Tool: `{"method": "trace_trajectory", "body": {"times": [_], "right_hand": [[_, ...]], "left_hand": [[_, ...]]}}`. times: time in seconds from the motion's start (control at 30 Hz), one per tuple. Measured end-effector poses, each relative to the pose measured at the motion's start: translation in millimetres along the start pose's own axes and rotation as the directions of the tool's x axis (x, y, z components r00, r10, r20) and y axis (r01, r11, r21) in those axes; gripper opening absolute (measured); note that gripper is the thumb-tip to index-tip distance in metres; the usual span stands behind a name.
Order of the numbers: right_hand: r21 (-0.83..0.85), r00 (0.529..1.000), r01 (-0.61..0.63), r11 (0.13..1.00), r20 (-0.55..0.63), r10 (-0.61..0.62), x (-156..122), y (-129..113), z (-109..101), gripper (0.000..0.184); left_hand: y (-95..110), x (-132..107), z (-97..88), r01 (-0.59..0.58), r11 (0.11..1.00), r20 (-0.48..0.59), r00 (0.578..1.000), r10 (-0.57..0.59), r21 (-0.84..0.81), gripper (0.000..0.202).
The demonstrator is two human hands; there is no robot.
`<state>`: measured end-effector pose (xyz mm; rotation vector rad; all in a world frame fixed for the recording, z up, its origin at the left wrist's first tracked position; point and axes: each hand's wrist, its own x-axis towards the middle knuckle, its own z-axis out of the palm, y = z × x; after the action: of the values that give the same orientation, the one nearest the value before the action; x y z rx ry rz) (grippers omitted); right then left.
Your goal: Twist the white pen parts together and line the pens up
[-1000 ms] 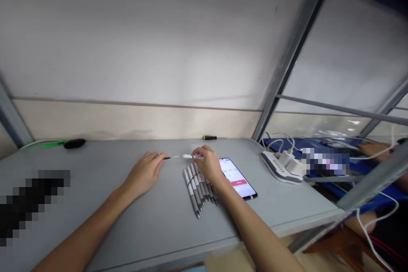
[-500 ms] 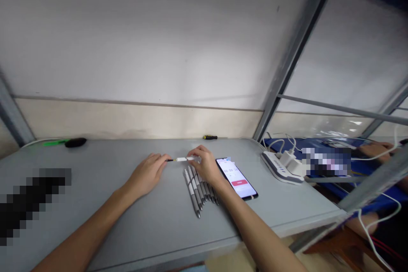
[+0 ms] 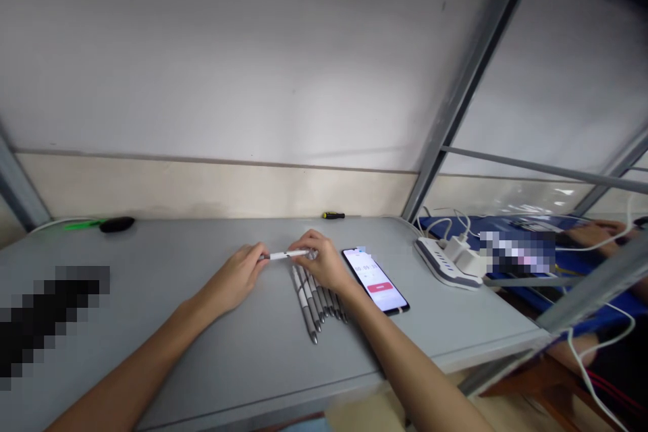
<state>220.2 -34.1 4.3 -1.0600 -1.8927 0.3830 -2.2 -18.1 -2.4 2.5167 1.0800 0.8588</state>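
Note:
A white pen [image 3: 277, 256] lies level between my hands, just over the grey desk. My left hand [image 3: 241, 275] pinches its grey grip end at the left. The fingers of my right hand [image 3: 320, 258] close on the white barrel at the other end, covering part of it. Just below my right hand, several white-and-grey pens [image 3: 310, 307] lie side by side on the desk, tips towards me; my right hand and wrist hide some of their upper ends. Right of that wrist lies a phone [image 3: 377, 281] with a lit timer screen.
A white power strip [image 3: 448, 263] with plugs and cables stands at the desk's right side. By the wall lie a yellow-and-black screwdriver [image 3: 334, 215] and a black object [image 3: 117, 224] with a green part. Beyond the metal post, another person's hand [image 3: 597, 235] shows at the neighbouring desk.
The pen's two parts, apart before with a thin dark refill showing between them, now meet in one line. My hands have come slightly closer together.

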Motion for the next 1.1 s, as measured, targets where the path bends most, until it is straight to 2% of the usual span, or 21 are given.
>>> {"method": "trace_trajectory", "body": {"times": [0.3, 0.57, 0.67, 0.73, 0.8, 0.83, 1.0, 1.1], "right_hand": [[0.122, 0.991, -0.101, 0.987, 0.098, 0.089, -0.8, -5.4, -3.2, 0.015], [0.212, 0.946, -0.266, 0.940, 0.246, 0.212, -1.0, -3.9, -4.4, 0.043], [0.248, 0.951, -0.290, 0.924, 0.185, 0.248, 0.8, -1.7, -5.0, 0.040], [0.261, 0.963, -0.268, 0.928, 0.107, 0.248, 2.5, 0.2, -5.2, 0.036], [0.271, 0.974, -0.227, 0.935, 0.043, 0.224, 3.9, 2.1, -5.2, 0.032], [0.276, 0.977, -0.212, 0.937, 0.022, 0.214, 4.4, 3.0, -5.1, 0.031], [0.307, 0.968, -0.249, 0.919, 0.054, 0.245, 3.6, 3.9, -5.3, 0.033], [0.316, 0.967, -0.255, 0.914, 0.066, 0.247, 3.1, 3.0, -5.0, 0.033]], "left_hand": [[1.6, -1.2, -1.7, -0.031, 0.999, -0.019, 0.999, 0.032, 0.007, 0.022], [9.2, -1.0, -7.5, -0.057, 0.998, -0.099, 0.994, 0.056, -0.002, 0.020], [13.1, 2.5, -10.0, 0.000, 1.000, -0.191, 0.982, -0.006, -0.031, 0.024], [11.9, 4.8, -12.2, 0.097, 0.992, -0.249, 0.962, -0.115, -0.084, 0.030], [8.1, 6.1, -14.8, 0.207, 0.964, -0.250, 0.937, -0.244, -0.164, 0.036], [6.2, 6.4, -15.9, 0.225, 0.955, -0.241, 0.933, -0.269, -0.193, 0.037], [4.1, 7.5, -15.9, 0.095, 0.901, -0.314, 0.918, -0.244, -0.423, 0.023], [3.5, 10.0, -11.8, 0.077, 0.861, -0.341, 0.897, -0.280, -0.503, 0.045]]}}
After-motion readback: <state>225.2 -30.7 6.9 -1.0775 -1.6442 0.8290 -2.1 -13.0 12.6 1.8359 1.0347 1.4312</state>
